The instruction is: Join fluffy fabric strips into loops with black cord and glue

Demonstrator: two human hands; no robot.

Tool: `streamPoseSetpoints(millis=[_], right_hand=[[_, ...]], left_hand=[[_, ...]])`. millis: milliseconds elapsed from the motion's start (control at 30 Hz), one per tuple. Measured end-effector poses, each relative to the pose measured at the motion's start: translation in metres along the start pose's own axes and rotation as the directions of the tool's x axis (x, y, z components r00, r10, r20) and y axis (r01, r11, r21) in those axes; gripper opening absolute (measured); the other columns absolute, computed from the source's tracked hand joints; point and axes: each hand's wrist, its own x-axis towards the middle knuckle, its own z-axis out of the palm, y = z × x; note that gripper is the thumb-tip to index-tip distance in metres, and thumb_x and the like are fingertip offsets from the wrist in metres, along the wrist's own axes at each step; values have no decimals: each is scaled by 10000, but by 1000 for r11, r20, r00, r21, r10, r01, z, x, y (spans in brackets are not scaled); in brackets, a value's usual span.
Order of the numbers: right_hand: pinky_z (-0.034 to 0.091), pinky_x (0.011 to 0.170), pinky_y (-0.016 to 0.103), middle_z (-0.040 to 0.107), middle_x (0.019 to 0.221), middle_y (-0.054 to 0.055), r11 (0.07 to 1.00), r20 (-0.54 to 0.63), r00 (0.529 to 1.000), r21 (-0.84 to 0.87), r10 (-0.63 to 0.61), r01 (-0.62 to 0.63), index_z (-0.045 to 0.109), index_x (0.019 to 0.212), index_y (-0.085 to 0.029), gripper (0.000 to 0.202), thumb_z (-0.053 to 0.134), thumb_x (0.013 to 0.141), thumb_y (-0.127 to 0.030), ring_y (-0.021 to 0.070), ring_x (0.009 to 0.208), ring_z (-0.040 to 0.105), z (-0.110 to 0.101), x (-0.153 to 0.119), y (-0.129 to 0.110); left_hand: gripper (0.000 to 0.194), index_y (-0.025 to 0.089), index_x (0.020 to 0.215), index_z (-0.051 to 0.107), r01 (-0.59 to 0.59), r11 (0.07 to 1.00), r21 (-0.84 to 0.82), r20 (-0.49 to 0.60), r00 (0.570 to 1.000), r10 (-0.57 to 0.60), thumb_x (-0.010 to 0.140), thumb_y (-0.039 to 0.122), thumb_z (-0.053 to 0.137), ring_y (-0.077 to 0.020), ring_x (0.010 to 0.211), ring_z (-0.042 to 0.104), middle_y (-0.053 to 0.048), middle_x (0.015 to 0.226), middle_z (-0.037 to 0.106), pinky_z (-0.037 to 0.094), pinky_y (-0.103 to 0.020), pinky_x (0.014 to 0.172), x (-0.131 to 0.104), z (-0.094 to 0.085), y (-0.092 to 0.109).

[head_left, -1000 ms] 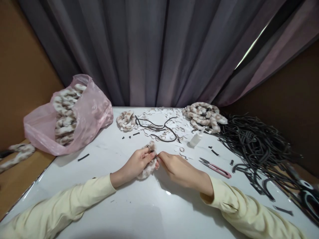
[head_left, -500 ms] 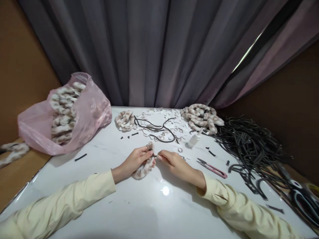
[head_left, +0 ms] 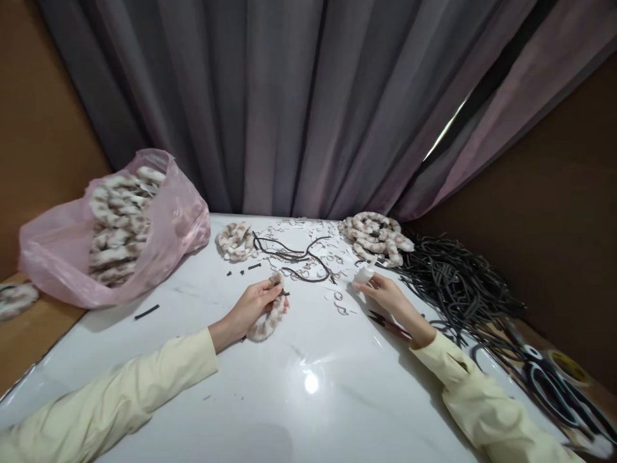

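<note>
My left hand [head_left: 250, 310] is closed on a white-and-brown furry fabric tube [head_left: 264, 326], bent into a curve just above the table. A short dark cord end [head_left: 286, 294] pokes out beside the fingertips. To the right, my right hand [head_left: 389, 297] grips a small white squeeze bottle [head_left: 364, 275] with a narrow nozzle, thumb on the near side; its other fingers are partly hidden. Under the right wrist lie thread snips [head_left: 389, 326], partly covered by the hand.
A pink plastic bag [head_left: 186, 212] of furry tubes stands at left. More furry tubes [head_left: 378, 238], loose black cords [head_left: 308, 256] and small clear rings [head_left: 339, 297] lie at the back. At right are a heap of black cords [head_left: 457, 276] and large scissors [head_left: 544, 386].
My right hand has left the cord end at the furry tube, moved right and closed on the white bottle. My left hand still holds the tube. The view has shifted slightly.
</note>
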Motion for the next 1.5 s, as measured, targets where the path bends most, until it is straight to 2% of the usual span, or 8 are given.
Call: streamPoseSetpoints(millis=[200,300,400,467,533,667,867,1500], right_hand=[[445,658,285,600,801,57,979,-3,995,180,-101,100,526,824,-162,427,405,831,-571,165,708,552,48,-6,-32],[424,594,260,593,711,27,964,60,987,229,-151,134,568,866,-165,400,429,844,-540,144,615,517,58,-28,-49],[402,548,252,646,818,51,963,71,981,218,-181,162,609,979,-162,385,538,801,-496,150,619,530,59,-49,-59],[403,551,249,658,862,62,961,64,981,223,-184,166,624,937,-161,347,576,783,-468,159,652,552,58,-56,-62],[403,551,242,651,795,48,953,63,984,268,-165,143,605,898,-164,309,593,777,-448,152,637,551,58,-60,-64],[354,478,211,548,581,-31,932,95,992,362,-78,39,523,881,-181,306,636,743,-430,104,499,466,57,-62,-68],[319,424,186,492,520,-74,902,176,984,427,-18,-60,464,903,-200,366,666,703,-430,82,433,424,59,-68,-78],[293,402,190,506,547,-62,916,191,982,395,-7,-70,452,881,-215,366,665,692,-444,91,437,430,64,-69,-78]], left_hand=[[430,126,771,538,-17,1000,13,-33,999,18,619,470,746,-115,549,596,-33,633,643,459,-208,522,2,-4,0],[412,132,780,533,-33,999,38,-16,999,34,646,471,725,-120,549,598,-33,627,645,454,-210,523,1,-3,-1],[393,138,761,524,-60,993,101,-15,998,62,663,471,708,-128,552,603,-32,619,645,454,-218,532,0,-2,-2],[390,140,758,519,-70,988,134,-17,997,73,668,473,702,-134,563,609,-31,622,646,459,-224,546,0,-2,-1],[395,141,767,518,-75,984,159,-17,997,79,671,482,694,-138,567,612,-29,626,646,461,-230,553,0,-1,-1],[404,149,746,503,-101,967,234,-30,993,111,669,501,685,-150,589,621,-34,641,655,463,-239,568,0,-2,-3],[395,167,700,471,-103,952,290,-33,993,117,685,514,659,-165,593,628,-30,635,658,453,-244,554,0,-4,-5],[357,161,702,485,-119,898,425,-45,987,152,723,489,626,-132,551,579,5,589,598,386,-212,509,-3,-1,-1]])
